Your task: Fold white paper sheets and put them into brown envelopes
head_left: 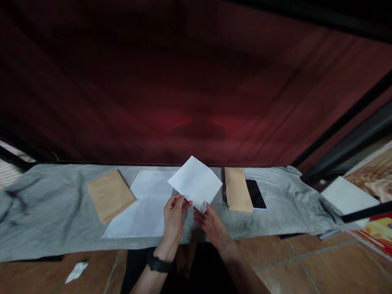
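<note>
A folded white sheet of paper [195, 181] is held up over the grey cloth [55, 216], tilted with one corner pointing down. My left hand [173, 216] pinches its lower left edge, and a black watch sits on that wrist. My right hand [212, 223] pinches the lower corner from the right. Flat white sheets [145, 206] lie on the cloth just left of my hands. A brown envelope [110, 195] lies further left. Another stack of brown envelopes [237, 188] lies to the right.
A black phone [255, 194] lies face up beside the right envelopes. A dark red curtain [183, 90] hangs behind the cloth-covered surface. A crumpled white scrap [76, 271] lies on the brown tiled floor. More white paper [347, 196] and a colourful printed sheet [376, 230] are at the far right.
</note>
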{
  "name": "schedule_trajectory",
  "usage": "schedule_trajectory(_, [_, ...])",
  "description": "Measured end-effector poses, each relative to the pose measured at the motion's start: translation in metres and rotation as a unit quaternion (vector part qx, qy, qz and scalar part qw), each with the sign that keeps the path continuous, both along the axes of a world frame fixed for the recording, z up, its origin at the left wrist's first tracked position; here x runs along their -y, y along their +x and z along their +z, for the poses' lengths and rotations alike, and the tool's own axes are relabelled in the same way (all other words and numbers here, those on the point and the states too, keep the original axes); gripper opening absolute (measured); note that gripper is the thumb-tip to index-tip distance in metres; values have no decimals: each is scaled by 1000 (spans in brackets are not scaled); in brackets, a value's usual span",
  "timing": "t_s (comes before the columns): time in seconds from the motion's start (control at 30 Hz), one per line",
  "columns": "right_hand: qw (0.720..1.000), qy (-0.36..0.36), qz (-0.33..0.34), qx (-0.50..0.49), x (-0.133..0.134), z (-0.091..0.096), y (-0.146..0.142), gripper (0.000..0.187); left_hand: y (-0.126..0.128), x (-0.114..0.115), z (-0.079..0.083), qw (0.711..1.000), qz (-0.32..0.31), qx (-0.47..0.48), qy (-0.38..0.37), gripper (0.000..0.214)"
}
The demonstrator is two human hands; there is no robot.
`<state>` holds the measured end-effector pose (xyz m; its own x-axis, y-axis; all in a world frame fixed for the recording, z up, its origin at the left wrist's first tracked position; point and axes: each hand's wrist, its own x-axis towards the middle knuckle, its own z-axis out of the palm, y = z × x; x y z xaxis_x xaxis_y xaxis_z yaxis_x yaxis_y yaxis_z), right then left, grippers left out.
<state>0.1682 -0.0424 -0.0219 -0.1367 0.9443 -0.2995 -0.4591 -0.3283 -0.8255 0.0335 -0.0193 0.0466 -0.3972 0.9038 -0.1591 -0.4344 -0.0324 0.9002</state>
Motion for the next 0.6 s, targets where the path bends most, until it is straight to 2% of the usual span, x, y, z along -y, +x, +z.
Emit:
schedule_trajectory(0.1, [998,-3,-40,-37,-4,2,-2,41,3,11,-21,997,23,72,-25,23])
schedule_trajectory(0.2, [992,-19,-120,32,-9,-5,9,44,7,22,-43,993,13,101,-66,21])
schedule_trajectory(0.27, [982,-18,-137,128,-13,-11,21,48,12,33,-56,988,-34,102,-113,21])
schedule_trajectory(0.33, [975,-19,-135,174,-16,-18,35,46,19,45,-68,978,-107,79,-158,27])
schedule_trajectory(0.4, [971,-21,-123,203,-19,-24,47,41,25,56,-75,974,-161,22,-161,34])
schedule_trajectory(0.5, [965,-25,-90,243,-22,-28,60,33,27,59,-74,971,-169,-153,-75,38])
schedule_trajectory(0.53, [964,-26,-76,254,-24,-29,62,31,25,56,-72,959,-164,-229,-36,37])
schedule_trajectory(0.6, [961,-27,-52,272,-26,-28,65,27,19,44,-71,910,-157,-382,31,32])
